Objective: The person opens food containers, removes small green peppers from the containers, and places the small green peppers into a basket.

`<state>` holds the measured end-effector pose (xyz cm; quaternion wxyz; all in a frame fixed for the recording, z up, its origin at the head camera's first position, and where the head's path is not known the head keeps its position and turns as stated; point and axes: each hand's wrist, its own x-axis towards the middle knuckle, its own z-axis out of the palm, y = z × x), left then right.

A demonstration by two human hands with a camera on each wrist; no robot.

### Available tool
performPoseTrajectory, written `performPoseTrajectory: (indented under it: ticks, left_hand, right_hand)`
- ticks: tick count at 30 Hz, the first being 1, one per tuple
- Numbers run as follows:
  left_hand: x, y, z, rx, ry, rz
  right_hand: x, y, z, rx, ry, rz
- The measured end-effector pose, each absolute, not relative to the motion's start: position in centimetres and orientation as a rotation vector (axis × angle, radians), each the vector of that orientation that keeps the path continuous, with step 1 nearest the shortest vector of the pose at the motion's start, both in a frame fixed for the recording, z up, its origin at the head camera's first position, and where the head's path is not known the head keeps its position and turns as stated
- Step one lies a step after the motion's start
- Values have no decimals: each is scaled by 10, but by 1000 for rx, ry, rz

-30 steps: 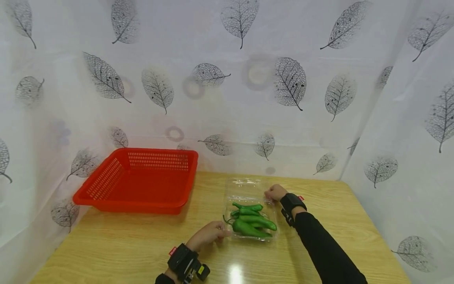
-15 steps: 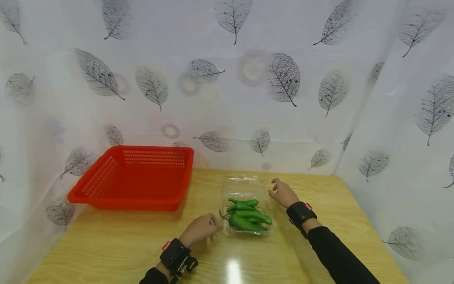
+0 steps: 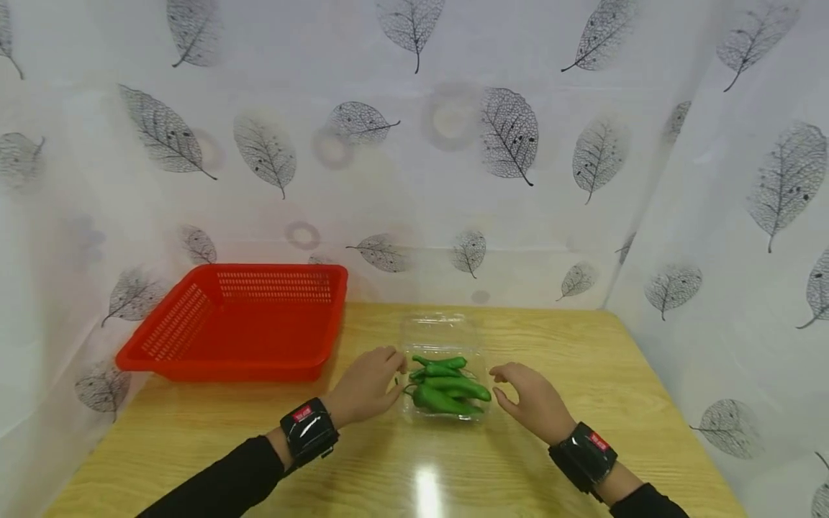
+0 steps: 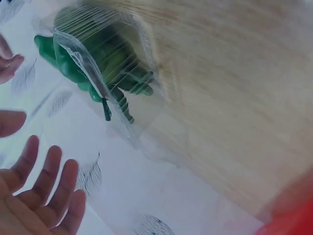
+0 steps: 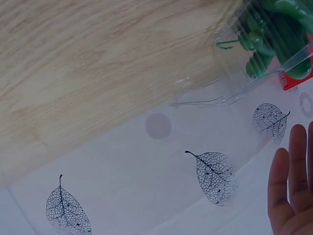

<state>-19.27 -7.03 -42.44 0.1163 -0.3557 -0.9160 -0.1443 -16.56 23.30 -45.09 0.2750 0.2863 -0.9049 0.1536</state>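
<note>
A clear plastic clamshell box (image 3: 408, 411) stands on the table with its lid (image 3: 439, 332) folded back. Several long green peppers (image 3: 448, 388) lie inside; through the ribbed wall of the box (image 4: 90, 68) they also show in the left wrist view. Just left of the box is my left hand (image 3: 364, 388), fingertips at its left side and fingers loosely bent around nothing. My right hand (image 3: 534, 403) hovers at the right side, thumb and fingers apart. In the right wrist view, the fingers (image 5: 279, 183) are straight and hold nothing.
A red plastic basket (image 3: 259, 374) with slotted walls stands at the back left of the wooden table (image 3: 563, 345). Behind and on both sides hangs a white sheet (image 3: 414, 194) printed with dark leaves.
The right hand has let go of the lid's corner and come forward along the right side. The left hand has left the box's front left corner and moved farther back.
</note>
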Motion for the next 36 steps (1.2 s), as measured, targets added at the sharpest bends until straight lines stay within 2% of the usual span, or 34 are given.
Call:
performPoseTrajectory:
  ticks: [6,15,28,36]
  left_hand:
    - [-211,-53,-415,-1152,-2690,-495]
    - [-231,-28,-432,-1304,-2770,-340]
    - [-260,10,-438,-1317,-2888,-166]
    - [-267,15,-441,-1347,-2924,-242]
  right_hand:
    - [-150,228,-457,887,-2361,425]
    - [-140,217,-468,967,-2323,418]
    - [-142,213,-476,1016,-2357,338]
    - [-151,211,-481,1097,-2369,361]
